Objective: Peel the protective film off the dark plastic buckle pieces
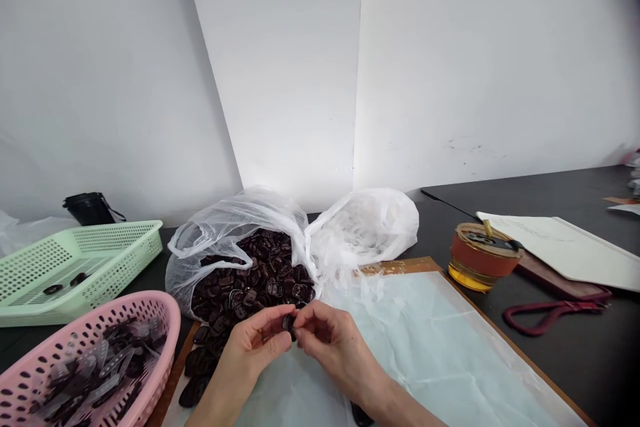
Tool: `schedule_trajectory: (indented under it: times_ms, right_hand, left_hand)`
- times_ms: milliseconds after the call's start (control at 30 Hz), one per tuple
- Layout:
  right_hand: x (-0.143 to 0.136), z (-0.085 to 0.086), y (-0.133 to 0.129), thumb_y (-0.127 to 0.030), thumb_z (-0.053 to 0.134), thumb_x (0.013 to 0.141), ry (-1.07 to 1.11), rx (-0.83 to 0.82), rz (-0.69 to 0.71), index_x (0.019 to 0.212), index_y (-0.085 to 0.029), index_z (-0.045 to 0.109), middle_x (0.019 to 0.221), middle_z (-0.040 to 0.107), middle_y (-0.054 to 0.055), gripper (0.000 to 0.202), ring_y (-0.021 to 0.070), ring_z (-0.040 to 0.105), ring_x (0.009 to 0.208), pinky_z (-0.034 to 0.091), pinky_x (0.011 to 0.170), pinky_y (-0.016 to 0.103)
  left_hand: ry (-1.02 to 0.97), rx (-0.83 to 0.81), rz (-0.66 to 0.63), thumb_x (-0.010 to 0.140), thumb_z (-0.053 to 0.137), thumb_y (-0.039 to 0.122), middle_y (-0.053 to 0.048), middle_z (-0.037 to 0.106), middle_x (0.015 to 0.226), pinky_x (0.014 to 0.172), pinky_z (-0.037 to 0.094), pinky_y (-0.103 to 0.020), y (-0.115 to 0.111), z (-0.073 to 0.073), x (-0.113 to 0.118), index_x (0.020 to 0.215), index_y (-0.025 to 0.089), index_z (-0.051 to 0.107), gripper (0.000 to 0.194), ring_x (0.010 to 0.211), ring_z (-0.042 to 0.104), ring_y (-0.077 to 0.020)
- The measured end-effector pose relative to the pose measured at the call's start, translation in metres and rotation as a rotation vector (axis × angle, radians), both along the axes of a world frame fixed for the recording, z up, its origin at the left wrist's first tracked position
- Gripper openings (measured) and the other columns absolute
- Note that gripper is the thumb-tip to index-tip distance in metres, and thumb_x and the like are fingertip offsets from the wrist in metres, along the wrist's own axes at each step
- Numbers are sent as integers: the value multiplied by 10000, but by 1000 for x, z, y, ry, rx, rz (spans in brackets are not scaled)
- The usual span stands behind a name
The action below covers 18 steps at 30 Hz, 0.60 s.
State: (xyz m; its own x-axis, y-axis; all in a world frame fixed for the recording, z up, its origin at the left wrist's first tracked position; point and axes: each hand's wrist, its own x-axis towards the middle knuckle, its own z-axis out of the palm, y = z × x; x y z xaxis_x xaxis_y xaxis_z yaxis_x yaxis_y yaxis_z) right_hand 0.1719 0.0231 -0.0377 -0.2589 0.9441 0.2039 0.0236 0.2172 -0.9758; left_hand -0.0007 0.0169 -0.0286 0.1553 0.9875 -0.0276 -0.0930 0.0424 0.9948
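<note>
My left hand (265, 339) and my right hand (326, 333) meet over the near edge of a dark pile. Between their fingertips is a small dark brown plastic piece (289, 324), partly covered by the fingers, so its exact kind does not show. Both hands are closed in a pinch on it. Just beyond them, many similar glossy dark brown pieces (260, 273) spill from an open clear plastic bag (200, 221). More of them lie beside my left wrist. Under the hands is a board covered with a pale sheet (440, 340).
At left stand a pink basket (173, 320) of dark pieces with clear plastic strips and a green basket (145, 240). A second bag (375, 223) holds white scraps. To the right are a tape roll (480, 257), dark red scissors (535, 317) and an open notebook (565, 247).
</note>
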Motion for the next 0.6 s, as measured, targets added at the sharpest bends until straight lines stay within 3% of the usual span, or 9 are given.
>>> schedule_trajectory:
  times_ms: [100,200,400,600]
  right_hand:
    - [2,9,-3,-122,610,791,-85,143,-106,751,-203,629,859,597,14,92,148,570,758,443,638,240]
    - [4,14,-4,-136,611,806,-63,138,-134,754,-204,610,855,568,5,86,138,536,734,424,635,244]
    - [3,15,-3,-323,616,874,192,-40,-3,850,-204,562,667,527,-43,132,109,469,566,397,512,223]
    - [2,20,-1,-456,697,808,346,-155,141,811,-203,538,657,571,-48,299,100,536,536,478,518,230]
  left_hand:
    - [39,2,-20,735,789,363,-43,773,963,722,477,-260,1,0,0,1068,240,770,355,810,620,-189]
    - [65,-4,-45,769,764,364,-24,759,915,700,450,-247,1,-2,0,1096,241,763,350,721,554,-150]
    - [18,-64,-38,740,782,397,-60,761,1059,766,456,-286,0,-3,0,1117,238,758,410,795,587,-181]
    - [-1,-55,-44,744,774,411,-75,758,1089,865,467,-336,1,-1,1,1131,244,750,423,1012,611,-260]
